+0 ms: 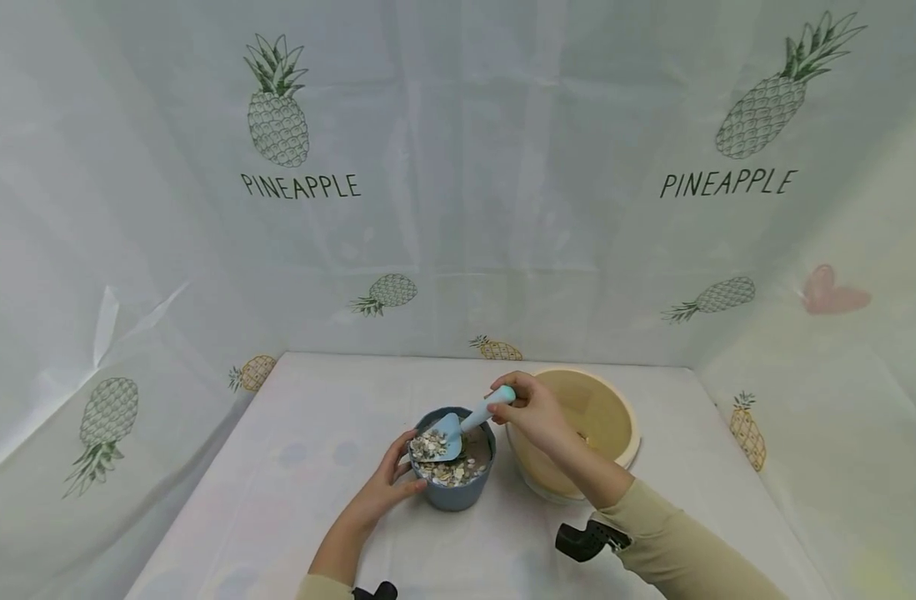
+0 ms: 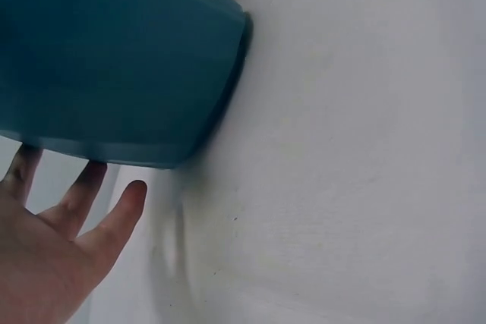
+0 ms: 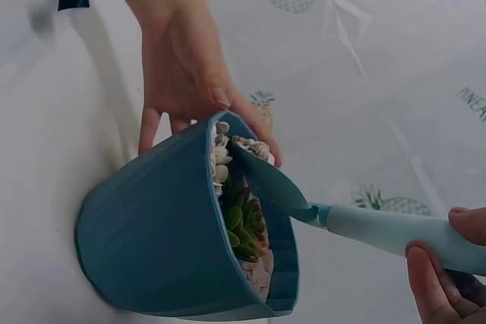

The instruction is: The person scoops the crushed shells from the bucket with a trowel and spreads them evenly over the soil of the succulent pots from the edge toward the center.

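A blue-grey plant pot (image 1: pixel 456 498) stands upright on the table, holding pale pebbles (image 1: pixel 461 475) and a green-and-red succulent (image 3: pixel 244 229). My left hand (image 1: pixel 378 492) touches the pot's left side, fingers spread and fairly straight, thumb near the front rim; in the left wrist view its fingertips (image 2: pixel 93 172) meet the pot wall. My right hand (image 1: pixel 536 412) grips the handle of a light blue garden trowel (image 1: pixel 476 417) over the pot. The trowel's blade tilts down inside the rim at the left, with pebbles at its tip. In the head view the blade covers most of the succulent.
Right behind my right forearm sits a wide yellowish basin (image 1: pixel 633 429) with a cream rim, close beside the pot; a few small bits lie inside. A white cloth covers the table (image 1: pixel 315 500), and pineapple-printed sheeting (image 1: pixel 458 208) hangs at the back and sides.
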Tool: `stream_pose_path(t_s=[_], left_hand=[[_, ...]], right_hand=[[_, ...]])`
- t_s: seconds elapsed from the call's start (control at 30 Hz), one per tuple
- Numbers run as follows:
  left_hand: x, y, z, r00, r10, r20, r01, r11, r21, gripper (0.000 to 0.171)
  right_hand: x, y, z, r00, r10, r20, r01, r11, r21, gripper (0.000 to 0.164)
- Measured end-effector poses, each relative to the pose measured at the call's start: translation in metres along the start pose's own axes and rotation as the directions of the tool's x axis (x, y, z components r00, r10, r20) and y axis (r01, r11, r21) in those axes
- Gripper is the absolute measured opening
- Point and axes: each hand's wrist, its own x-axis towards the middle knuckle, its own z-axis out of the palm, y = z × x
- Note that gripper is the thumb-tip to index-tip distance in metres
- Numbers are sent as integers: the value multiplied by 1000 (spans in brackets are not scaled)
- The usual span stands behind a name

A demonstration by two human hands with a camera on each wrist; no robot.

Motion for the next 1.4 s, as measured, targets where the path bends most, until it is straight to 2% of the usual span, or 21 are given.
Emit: stream_pose_path(t_s=[0.27,0.37,0.73,1.07,1.2,1.4], left_hand=[[-7,1,9,999,32,-41,-33,999,-16,79],[-8,2,9,999,15,-39,-16,999,-32,82],[15,9,6,1000,11,0,-11,1000,-3,98],[15,5,7,1000,-8,2,8,999,-32,99],[15,3,8,1000,-13,7,13,999,-43,99],[15,4,8,1000,-21,2,21,999,-50,101]], right_hand=[[-8,-7,-2,995,-54,78,61,995,-84,24],[-10,-9,-3,992,-76,99,86,991,-101,24],[-18,-10,-4,973,-169,157,197,964,-178,22],[-13,-15,-4,948,-252,193,291,934,-206,24],[-7,-17,-4,945,-262,197,298,937,-184,24],[1,-18,-4,953,-242,181,272,948,-165,26]])
